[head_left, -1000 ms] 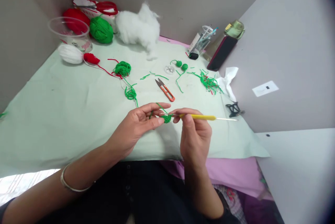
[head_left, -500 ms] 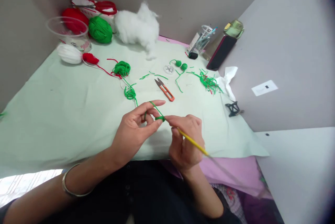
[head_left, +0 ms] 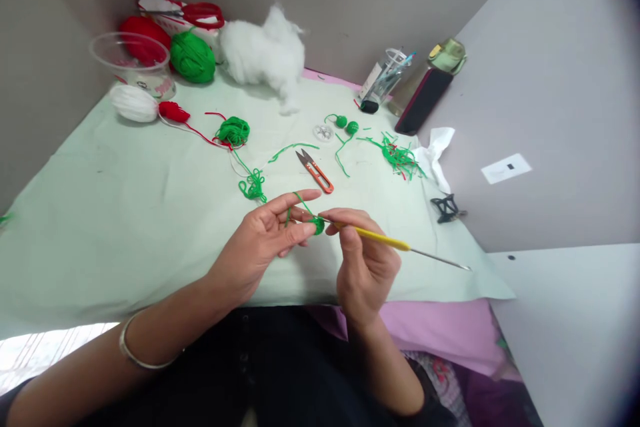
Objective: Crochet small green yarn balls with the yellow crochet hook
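Note:
Between the thumb and fingers of my left hand (head_left: pixel 267 234) is a small round green crochet piece (head_left: pixel 318 224). A strand of green yarn (head_left: pixel 301 201) runs from the piece over my raised index finger. My right hand (head_left: pixel 369 257) grips a yellow-handled crochet hook (head_left: pixel 380 236), its working tip at the top edge of the piece. The hook's other metal end points out to the right. Beyond my left fingers lies a loose green yarn tangle (head_left: pixel 253 186), and orange thread snips (head_left: pixel 315 172) rest just past my hands.
Two small green crochet balls (head_left: pixel 352 128), a yarn scrap heap (head_left: pixel 400 155) and a black phone (head_left: pixel 424 102) leaning on a bottle (head_left: pixel 447 57) are right. White stuffing (head_left: pixel 263 54), a green yarn ball (head_left: pixel 193 57) and a clear tub (head_left: pixel 131 74) stand at the back left.
The crochet hook has swung from slanting down to nearly level, and my right hand has turned with it. The green piece now shows its round face. The yarn tangle has shifted slightly.

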Demonstrator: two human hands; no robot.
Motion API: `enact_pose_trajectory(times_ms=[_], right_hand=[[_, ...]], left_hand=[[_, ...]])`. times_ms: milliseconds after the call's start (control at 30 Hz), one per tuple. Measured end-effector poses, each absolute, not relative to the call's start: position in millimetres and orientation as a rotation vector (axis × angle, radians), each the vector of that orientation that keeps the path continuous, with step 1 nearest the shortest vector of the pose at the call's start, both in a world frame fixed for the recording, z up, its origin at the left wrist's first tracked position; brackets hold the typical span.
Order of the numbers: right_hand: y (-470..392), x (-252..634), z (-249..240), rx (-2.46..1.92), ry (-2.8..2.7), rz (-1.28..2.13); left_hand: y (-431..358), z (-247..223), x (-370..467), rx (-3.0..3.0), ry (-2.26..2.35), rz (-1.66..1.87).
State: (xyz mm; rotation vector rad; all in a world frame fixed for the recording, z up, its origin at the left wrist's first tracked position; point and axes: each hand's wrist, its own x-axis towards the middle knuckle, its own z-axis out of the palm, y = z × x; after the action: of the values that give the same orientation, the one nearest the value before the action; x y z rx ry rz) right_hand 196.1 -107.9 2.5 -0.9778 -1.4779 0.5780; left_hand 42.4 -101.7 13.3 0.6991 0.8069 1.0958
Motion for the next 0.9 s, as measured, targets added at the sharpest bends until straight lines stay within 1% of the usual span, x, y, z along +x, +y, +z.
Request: enact_pose_trajectory(times_ms=[33,100,167,200,233,267,400,467,600,767,833,900], right_hand=[[-108.5,196.2,0.5,-0.988,-1.519,0.517],[-109.3,197.2,-3.7,-0.986,-1.647,0.29],[-109.2,199.3,-6.1,-0.954,-1.77,0.041],[-108.6,200.6,-6.0,-0.943,-1.782,-0.008],[-107.7,201.8,-5.1,-0.948,-1.747,0.023],[-106.7,202.9,-3.5,-0.961,-1.673,0.126],[-103.7,204.2,4.1,-0.972,-1.363,0.657],[-103.7,203.3,5.2,-0.972,-1.374,0.767],[-103.2,203.7,2.9,-1.0,-1.354,0.81],[-99.5,207.0,2.9,-0.98,-1.286,0.923],[-101.0,207.0,5.5,-0.994,-1.305,0.884],[-104.6,206.2,8.2,-1.022,-1.375,0.778]], left_hand=[[-102.4,13.2,43.7,0.709,0.823,1.116],[-102.5,13.3,45.7,0.67,0.821,1.119],[-101.1,13.2,45.5,0.573,0.757,1.048],[-99.9,13.0,44.6,0.518,0.722,1.008],[-98.5,12.8,43.1,0.47,0.696,0.984],[-97.2,12.5,41.4,0.437,0.677,0.976],[-95.3,11.9,36.6,0.475,0.697,1.042],[-96.6,12.0,37.2,0.583,0.742,1.067],[-99.1,12.1,39.2,0.76,0.823,1.092],[-98.1,11.6,35.8,0.833,0.87,1.102],[-98.2,11.4,34.1,0.864,0.891,1.105],[-99.3,11.8,33.5,0.921,0.931,1.11]])
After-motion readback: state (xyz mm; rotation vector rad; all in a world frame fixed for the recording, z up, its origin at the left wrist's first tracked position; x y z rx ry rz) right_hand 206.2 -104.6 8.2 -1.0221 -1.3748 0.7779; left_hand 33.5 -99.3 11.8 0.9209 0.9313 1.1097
